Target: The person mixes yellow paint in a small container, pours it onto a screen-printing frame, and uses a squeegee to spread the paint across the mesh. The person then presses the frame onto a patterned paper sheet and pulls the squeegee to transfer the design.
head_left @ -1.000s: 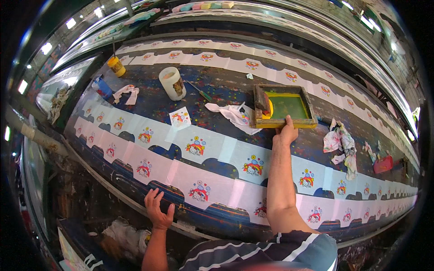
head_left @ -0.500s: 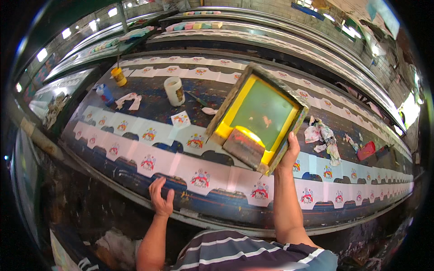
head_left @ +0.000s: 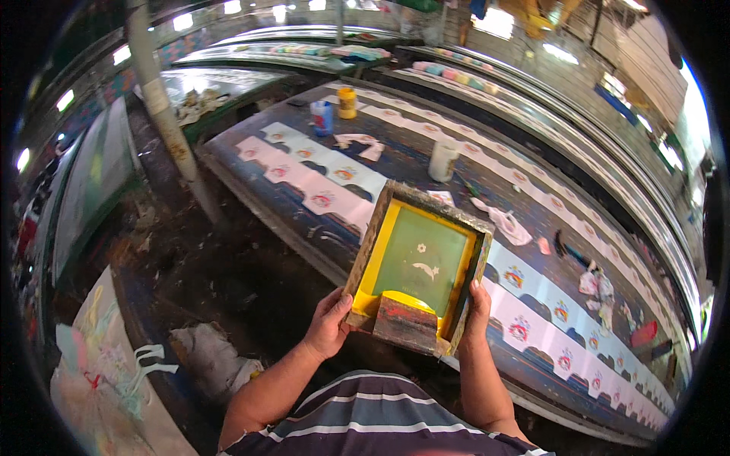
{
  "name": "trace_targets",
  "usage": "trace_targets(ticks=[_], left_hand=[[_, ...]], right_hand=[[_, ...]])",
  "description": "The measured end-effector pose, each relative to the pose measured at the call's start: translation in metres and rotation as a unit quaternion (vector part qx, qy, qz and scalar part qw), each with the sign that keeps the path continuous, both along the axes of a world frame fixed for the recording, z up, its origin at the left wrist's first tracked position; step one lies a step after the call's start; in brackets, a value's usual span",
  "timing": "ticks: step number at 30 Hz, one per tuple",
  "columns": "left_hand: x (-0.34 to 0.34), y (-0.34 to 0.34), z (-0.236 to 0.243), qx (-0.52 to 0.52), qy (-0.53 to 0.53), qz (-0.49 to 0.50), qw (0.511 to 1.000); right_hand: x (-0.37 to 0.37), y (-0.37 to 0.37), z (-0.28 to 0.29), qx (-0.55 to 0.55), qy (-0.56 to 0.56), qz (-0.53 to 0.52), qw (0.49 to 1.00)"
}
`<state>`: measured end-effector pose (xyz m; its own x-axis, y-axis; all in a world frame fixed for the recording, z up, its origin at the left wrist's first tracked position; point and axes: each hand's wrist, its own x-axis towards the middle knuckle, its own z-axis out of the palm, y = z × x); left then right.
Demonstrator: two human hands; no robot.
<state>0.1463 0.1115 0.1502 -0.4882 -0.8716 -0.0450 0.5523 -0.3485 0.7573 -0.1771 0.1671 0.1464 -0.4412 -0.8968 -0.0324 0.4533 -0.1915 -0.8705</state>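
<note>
Both my hands hold a wooden screen-printing frame (head_left: pixel 442 247), tilted in front of my body. My left hand (head_left: pixel 330 323) grips its lower left edge, with the fingers partly hidden behind it. My right hand (head_left: pixel 477 310) closes on the lower right side. Inside the frame, a worn squeegee (head_left: pixel 404 325) leans at the near end, with a pool of yellow ink (head_left: pixel 411 300) along its far side. The green mesh has small pale openings. Beyond the frame, rows of pink printed pieces (head_left: pixel 520 327) and pale blue printed pieces (head_left: pixel 512 277) lie on the long dark table (head_left: pixel 239 138).
A yellow container (head_left: pixel 347 103), a blue container (head_left: pixel 321 118) and a white container (head_left: pixel 442 161) stand on the table. Crumpled cloths (head_left: pixel 508 225) and a red object (head_left: pixel 644 333) lie farther right. A post (head_left: pixel 163 99) rises at left. Cloth bundles (head_left: pixel 209 357) lie lower left.
My left hand has come from over the table's near edge to the frame and taken hold of it. The frame has moved nearer my body, and my view has turned left.
</note>
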Motion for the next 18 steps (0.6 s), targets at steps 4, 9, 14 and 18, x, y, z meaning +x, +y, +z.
trace_targets(ticks=[4, 9, 14, 18], left_hand=[[0.070, 0.012, -0.011, 0.029, 0.034, 0.085, 0.995], [0.138, 0.005, -0.030, 0.033, 0.094, 0.177, 0.979], [0.188, -0.023, -0.047, 0.019, 0.071, 0.242, 0.967], [0.222, -0.083, -0.056, 0.011, 0.070, 0.252, 0.965]], right_hand=[[0.075, -0.019, -0.008, -0.004, 0.014, 0.066, 0.998], [0.151, -0.033, -0.017, -0.013, 0.056, 0.212, 0.976], [0.212, -0.082, -0.025, 0.058, 0.030, 0.278, 0.958], [0.249, -0.160, -0.052, 0.101, -0.023, 0.261, 0.960]])
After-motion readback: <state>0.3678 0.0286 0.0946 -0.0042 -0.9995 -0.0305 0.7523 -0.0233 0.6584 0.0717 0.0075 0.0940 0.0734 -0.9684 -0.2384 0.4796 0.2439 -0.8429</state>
